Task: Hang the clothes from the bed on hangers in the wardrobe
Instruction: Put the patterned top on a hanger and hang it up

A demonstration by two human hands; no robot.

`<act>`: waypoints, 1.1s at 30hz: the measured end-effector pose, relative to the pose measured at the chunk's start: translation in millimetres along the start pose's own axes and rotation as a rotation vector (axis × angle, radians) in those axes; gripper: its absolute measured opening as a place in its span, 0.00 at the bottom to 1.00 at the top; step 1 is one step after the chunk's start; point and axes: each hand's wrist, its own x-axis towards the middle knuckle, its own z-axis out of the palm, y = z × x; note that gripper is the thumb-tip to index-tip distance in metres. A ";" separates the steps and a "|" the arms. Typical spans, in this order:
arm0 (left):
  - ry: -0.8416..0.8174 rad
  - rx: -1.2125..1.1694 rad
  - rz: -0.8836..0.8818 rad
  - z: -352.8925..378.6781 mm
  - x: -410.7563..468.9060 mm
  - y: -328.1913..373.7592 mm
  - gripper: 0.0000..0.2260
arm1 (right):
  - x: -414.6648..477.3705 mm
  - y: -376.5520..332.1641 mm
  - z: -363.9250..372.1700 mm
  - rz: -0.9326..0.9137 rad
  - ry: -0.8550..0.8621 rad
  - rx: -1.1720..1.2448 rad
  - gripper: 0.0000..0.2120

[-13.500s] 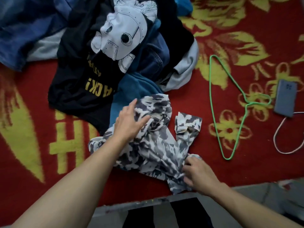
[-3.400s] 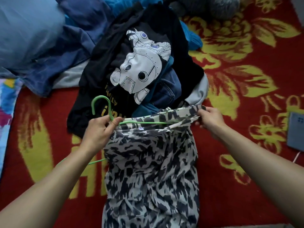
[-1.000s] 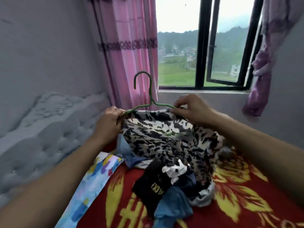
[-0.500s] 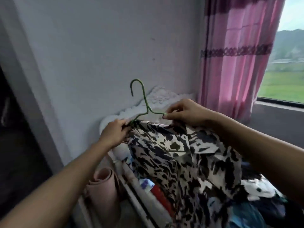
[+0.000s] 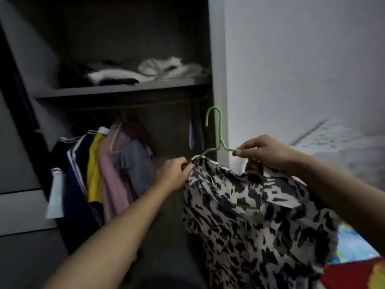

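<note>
A black-and-white patterned garment (image 5: 256, 209) hangs on a green wire hanger (image 5: 216, 130), whose hook points up in front of the wardrobe's right side panel. My left hand (image 5: 175, 174) pinches the garment's left shoulder at the hanger's left arm. My right hand (image 5: 264, 151) pinches the hanger's right arm together with the cloth. The open dark wardrobe (image 5: 129, 88) fills the left half, with a shadowed hanging space under its shelf.
Several garments (image 5: 100, 174) hang at the left of the wardrobe, navy, yellow, pink and grey. Folded clothes (image 5: 145, 71) lie on the upper shelf. The white wall (image 5: 302, 59) stands to the right, with the bed's headboard (image 5: 343, 147) and red bedspread (image 5: 354, 274) at the lower right.
The view has swung left from the wall and curtain to the open wardrobe. Both hands have carried the hanger with the garment along, keeping the same grip.
</note>
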 end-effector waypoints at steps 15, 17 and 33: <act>0.074 0.163 -0.281 -64.8 29.3 -236.5 0.12 | 239.5 -35.5 180.0 0.275 0.070 0.393 0.06; 0.100 0.157 -0.292 -67.1 51.9 -260.3 0.11 | 279.7 -44.1 199.2 0.250 0.055 0.500 0.05; 0.206 0.117 -0.232 -85.5 203.8 -379.8 0.09 | 584.9 -76.4 312.9 0.113 0.202 0.372 0.10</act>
